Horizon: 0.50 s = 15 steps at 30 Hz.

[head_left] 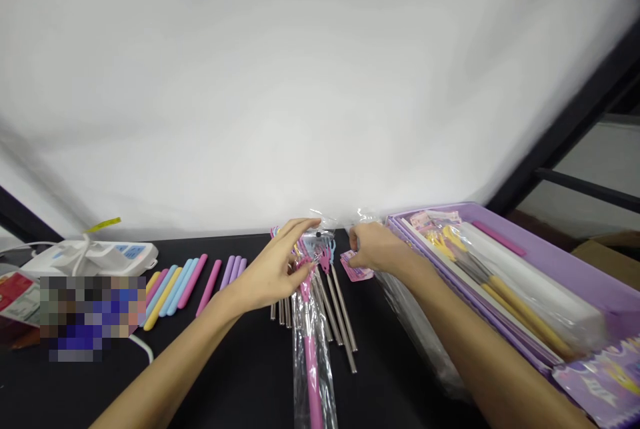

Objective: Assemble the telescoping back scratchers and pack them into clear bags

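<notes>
My left hand [275, 266] is closed at the upper end of a clear plastic bag [327, 382], thumb and fingers about the head of the pink back scratcher [312, 369] inside it. Beyond and beside it lie several metal rods [341, 309] with small hand-shaped heads [326, 257] in pink and blue. At the small stack of pink printed cards [356, 270], my right hand [375, 247] has its fingers pinched on a card; the fingertips are partly hidden. Clear plastic sleeves [420, 329] lie under and beside the right forearm.
Pink, blue, yellow and purple handle tubes [173, 289] lie in a row on the black tabletop [235, 376] at left. Behind them is a white power strip [135, 254] with cables. A purple bin [550, 256] holding bagged yellow scratchers [525, 316] stands at right. A white wall [320, 82] rises behind.
</notes>
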### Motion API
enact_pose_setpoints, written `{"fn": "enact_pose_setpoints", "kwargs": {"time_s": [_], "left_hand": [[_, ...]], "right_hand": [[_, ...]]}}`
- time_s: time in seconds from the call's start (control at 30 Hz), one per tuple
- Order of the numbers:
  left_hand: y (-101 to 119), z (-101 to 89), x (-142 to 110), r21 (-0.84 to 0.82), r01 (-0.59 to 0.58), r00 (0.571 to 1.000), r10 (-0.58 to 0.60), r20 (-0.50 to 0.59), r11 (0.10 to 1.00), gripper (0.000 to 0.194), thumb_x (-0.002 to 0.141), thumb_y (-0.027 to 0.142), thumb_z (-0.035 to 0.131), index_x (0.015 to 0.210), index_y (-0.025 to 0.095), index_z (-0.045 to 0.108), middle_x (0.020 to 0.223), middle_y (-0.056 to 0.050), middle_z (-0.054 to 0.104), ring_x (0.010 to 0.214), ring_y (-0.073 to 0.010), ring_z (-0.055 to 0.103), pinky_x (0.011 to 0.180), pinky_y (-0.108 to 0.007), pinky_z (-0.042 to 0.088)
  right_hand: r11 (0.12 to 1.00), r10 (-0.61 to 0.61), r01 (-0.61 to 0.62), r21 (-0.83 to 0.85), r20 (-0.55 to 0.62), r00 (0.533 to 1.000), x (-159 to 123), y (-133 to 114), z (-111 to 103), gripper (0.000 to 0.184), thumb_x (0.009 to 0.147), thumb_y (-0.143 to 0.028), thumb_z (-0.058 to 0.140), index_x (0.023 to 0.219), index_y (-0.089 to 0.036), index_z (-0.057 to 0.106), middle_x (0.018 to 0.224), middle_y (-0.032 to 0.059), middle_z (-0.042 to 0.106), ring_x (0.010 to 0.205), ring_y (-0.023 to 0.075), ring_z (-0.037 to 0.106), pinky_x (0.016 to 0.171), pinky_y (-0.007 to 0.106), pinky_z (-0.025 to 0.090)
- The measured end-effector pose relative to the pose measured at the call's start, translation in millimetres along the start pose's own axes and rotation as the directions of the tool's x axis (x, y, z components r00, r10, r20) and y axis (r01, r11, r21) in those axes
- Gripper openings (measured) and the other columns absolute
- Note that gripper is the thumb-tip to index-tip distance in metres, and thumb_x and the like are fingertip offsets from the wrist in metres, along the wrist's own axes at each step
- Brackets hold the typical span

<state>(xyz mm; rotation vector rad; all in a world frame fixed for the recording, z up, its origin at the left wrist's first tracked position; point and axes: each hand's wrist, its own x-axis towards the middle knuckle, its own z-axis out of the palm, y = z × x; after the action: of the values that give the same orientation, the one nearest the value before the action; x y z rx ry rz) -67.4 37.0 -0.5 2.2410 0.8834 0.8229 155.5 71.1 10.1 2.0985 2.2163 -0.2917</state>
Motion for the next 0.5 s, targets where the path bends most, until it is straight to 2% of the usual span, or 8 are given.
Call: {"fn": "enact_pose_setpoints", "kwargs": {"time_s": [0.13, 0.33, 0.5], "left_hand": [[-0.2, -0.3, -0.3, 0.007, 0.001, 1.0, -0.001, -0.003, 1.0, 0.06, 0.091, 0.02, 0.054, 0.145, 0.037, 0.033, 0.148, -0.005, 0.036, 0.096, -0.0163, 0.057, 0.063, -0.026, 0.055], [-0.6, -0.5, -0.4, 0.007, -0.001, 1.0, 0.001, 0.004, 1.0, 0.061, 0.091, 0.02, 0.053, 0.146, 0.034, 0.031, 0.149, -0.008, 0.035, 0.097, -0.0175, 0.057, 0.064, -0.028, 0.055], [0.7, -0.7, -0.5, 0.016, 0.003, 1.0, -0.004, 0.004, 1.0, 0.06, 0.091, 0.021, 0.052, 0.146, 0.033, 0.032, 0.149, -0.008, 0.035, 0.091, -0.0156, 0.057, 0.061, -0.027, 0.055]], "right_hand": [[1.0, 0.003, -0.003, 0.025, 0.014, 1.0, -1.0, -0.5, -1.8, 0.024, 0.064, -0.021, 0.071, 0.087, -0.017, 0.07, 0.09, 0.0097, 0.074, 0.084, 0.0235, 0.068, 0.062, 0.028, 0.042], [0.994, -0.014, 0.008, 0.108, 0.05, 0.999, -5.6, 1.9, -7.8, 0.014, 0.069, -0.02, 0.067, 0.083, -0.017, 0.069, 0.073, 0.0054, 0.073, 0.073, 0.0182, 0.068, 0.058, 0.024, 0.043], [0.991, -0.018, 0.014, 0.132, 0.029, 0.999, -5.6, 3.4, -9.5, 0.01, 0.069, -0.017, 0.067, 0.079, -0.018, 0.068, 0.07, 0.005, 0.072, 0.071, 0.0185, 0.068, 0.059, 0.024, 0.044]]}}
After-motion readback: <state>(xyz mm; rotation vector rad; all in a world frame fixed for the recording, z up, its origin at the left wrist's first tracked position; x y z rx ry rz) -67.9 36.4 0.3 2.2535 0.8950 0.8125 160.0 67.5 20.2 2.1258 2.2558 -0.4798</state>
